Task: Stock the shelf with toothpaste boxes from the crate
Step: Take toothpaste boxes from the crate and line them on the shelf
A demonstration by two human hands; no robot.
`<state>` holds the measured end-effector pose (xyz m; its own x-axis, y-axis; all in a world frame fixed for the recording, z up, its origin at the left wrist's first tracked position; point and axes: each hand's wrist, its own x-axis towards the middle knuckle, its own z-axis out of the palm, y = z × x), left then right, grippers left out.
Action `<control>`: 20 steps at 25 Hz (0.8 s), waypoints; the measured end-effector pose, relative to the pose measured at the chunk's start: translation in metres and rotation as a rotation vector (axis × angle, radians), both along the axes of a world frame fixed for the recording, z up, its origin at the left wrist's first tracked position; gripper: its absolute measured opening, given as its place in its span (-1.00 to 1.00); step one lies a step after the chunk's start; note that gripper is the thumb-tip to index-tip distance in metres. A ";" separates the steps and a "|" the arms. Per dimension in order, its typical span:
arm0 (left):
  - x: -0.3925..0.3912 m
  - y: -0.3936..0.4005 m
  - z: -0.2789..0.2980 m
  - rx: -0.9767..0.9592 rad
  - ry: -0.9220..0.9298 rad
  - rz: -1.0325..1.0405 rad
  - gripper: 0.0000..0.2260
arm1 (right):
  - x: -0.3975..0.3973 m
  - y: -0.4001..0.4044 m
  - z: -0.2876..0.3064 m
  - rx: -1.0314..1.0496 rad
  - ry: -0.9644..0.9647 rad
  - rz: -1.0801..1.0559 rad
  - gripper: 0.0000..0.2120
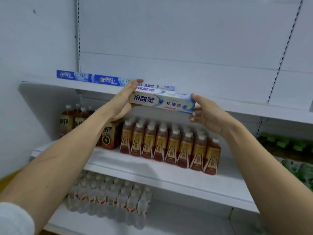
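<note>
At the front edge of the top shelf (105, 89) we hold a white toothpaste box (162, 103) end to end. Left hand (124, 100) grips its left end, fingers curled over the top and thumb beneath. Right hand (205, 112) pinches the right end, thumb on top and fingertips under. Long axis runs left to right, roughly parallel to the shelf lip, right end a touch lower.

Box hangs just in front of the edge, not yet resting on the shelf as far as we can tell. Behind it lies another white box (152, 86) of the same brand. Two blue boxes (91, 78) sit in line toward the shelf's left end.

The open slot lies straight ahead, away from us; both hands look equally near. Our judgement: a level push forward, keeping the axis along the edge, seats it. Crate not in view.

Lower shelves carry tea bottles (169, 146) and water bottles (110, 199).
</note>
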<state>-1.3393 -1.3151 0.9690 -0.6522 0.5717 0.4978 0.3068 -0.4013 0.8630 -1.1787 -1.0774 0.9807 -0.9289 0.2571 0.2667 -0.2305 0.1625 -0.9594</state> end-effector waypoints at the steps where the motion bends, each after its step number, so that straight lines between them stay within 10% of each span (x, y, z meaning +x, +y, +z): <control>1: -0.005 0.000 0.017 0.003 0.016 -0.011 -0.69 | -0.004 0.000 0.015 0.001 0.046 0.002 -0.77; 10: -0.063 0.035 0.095 -0.599 0.426 0.033 -0.62 | -0.048 0.052 0.059 0.039 0.170 -0.126 -0.78; 20: -0.130 0.161 0.129 -0.150 -0.113 -0.075 -0.51 | -0.141 0.143 0.119 0.101 -0.008 -0.189 -0.53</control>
